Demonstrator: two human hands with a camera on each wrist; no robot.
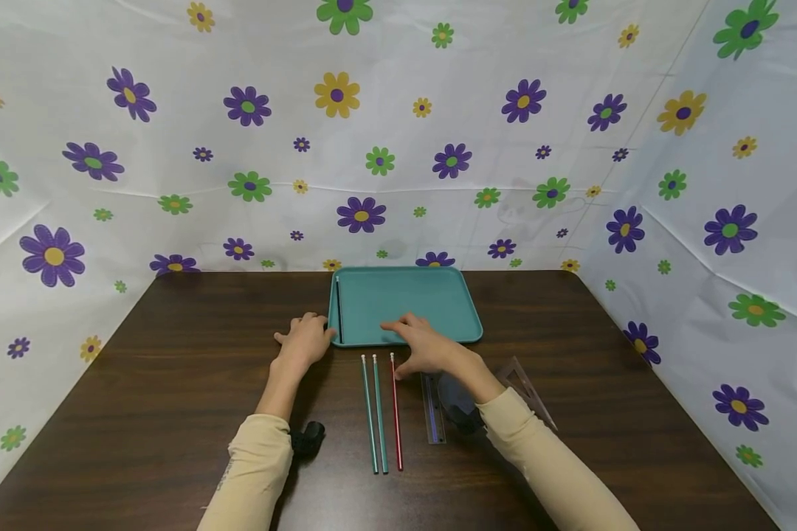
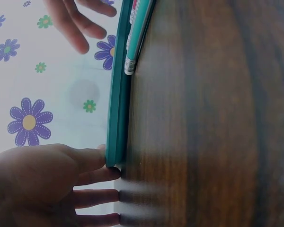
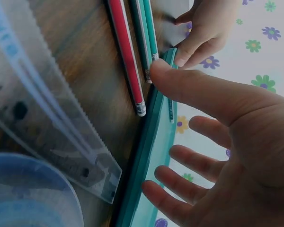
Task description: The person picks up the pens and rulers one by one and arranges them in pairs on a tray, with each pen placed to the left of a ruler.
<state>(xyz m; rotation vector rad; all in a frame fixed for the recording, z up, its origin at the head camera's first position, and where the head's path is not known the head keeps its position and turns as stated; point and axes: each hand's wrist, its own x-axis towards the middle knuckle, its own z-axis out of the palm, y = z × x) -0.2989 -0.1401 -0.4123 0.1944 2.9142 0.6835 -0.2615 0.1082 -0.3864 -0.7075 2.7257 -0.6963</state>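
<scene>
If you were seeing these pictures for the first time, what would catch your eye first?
A teal plastic tray sits mid-table against the flowered white backdrop, a dark pencil lying inside its left edge. The left hand touches the tray's near left corner; the right hand rests open on its front rim.

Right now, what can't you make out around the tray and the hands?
- Dark pencil inside the teal plastic tray: type unclear, too small in the head view.
- Blue round object: cut off by the right wrist view's edge; the right forearm covers it in the head view.
- Clear triangular set square: partly hidden by that sleeve.
</scene>
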